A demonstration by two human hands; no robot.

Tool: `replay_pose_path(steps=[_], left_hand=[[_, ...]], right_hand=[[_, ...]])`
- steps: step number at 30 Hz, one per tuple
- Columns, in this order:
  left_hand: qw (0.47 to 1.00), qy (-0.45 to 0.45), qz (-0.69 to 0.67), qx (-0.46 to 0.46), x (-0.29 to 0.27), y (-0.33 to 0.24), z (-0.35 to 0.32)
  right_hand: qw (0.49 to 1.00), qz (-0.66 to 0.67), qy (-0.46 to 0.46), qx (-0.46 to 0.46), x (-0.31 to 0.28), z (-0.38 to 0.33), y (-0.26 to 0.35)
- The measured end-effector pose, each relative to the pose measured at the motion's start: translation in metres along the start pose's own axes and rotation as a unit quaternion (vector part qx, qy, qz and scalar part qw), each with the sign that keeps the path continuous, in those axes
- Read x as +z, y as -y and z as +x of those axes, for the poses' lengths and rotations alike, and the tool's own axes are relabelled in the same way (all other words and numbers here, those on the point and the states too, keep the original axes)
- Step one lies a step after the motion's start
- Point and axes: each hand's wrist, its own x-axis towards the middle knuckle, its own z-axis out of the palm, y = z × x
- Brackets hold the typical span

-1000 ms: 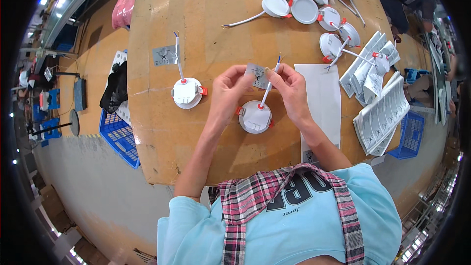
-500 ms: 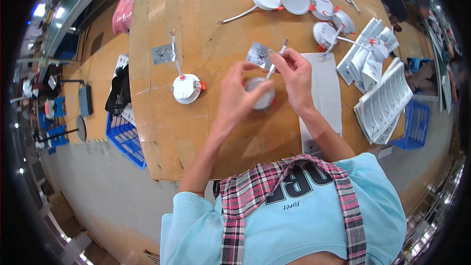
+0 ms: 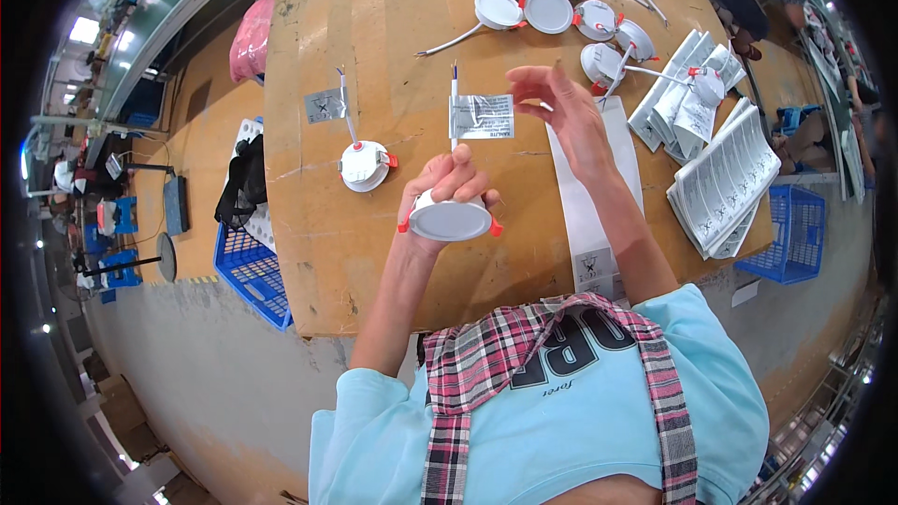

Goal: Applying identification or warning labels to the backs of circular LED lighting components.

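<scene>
My left hand (image 3: 447,180) is closed around a round white downlight (image 3: 451,223) with red clips, its flat face tilted toward me. The lamp's white cable (image 3: 455,86) stands up past my fingers and ends in bare wires. A silver printed label (image 3: 485,118) is stuck round this cable and sticks out like a flag to the right. My right hand (image 3: 578,126) is open beside the label's free end, fingers apart; I cannot tell whether a fingertip touches it. Left of my hands, another downlight (image 3: 364,166) rests on the table, its cable bearing a similar silver label (image 3: 325,105).
Several more downlights (image 3: 548,11) lie in a pile at the table's far side. Stacks of printed label sheets (image 3: 718,189) sit to the right, with a long label strip (image 3: 608,187) under my right forearm. Blue crates (image 3: 253,271) flank the cardboard-brown table (image 3: 374,262).
My left hand has lifted the downlight off the table and tilted it upward. The label now hangs flat from the cable, and my right hand has opened and moved away from the cable.
</scene>
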Motion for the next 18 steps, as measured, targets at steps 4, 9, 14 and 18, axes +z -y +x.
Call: replay_pose_path(steps=[4,9,14,18], left_hand=[[1.0,0.003,-0.001,-0.018,-0.005,0.009,0.002],[0.983,-0.05,0.173,-0.023,-0.003,0.012,0.006],[0.953,-0.064,0.297,-0.01,-0.007,0.008,-0.001],[0.863,-0.154,0.481,-0.013,-0.006,0.003,0.0]], right_hand=[[0.996,-0.005,0.067,0.063,0.003,-0.002,0.003],[0.984,-0.106,0.105,0.102,-0.005,-0.003,0.003],[0.979,-0.081,0.136,0.128,-0.013,-0.002,0.011],[0.977,-0.112,0.148,0.103,-0.014,-0.005,0.01]])
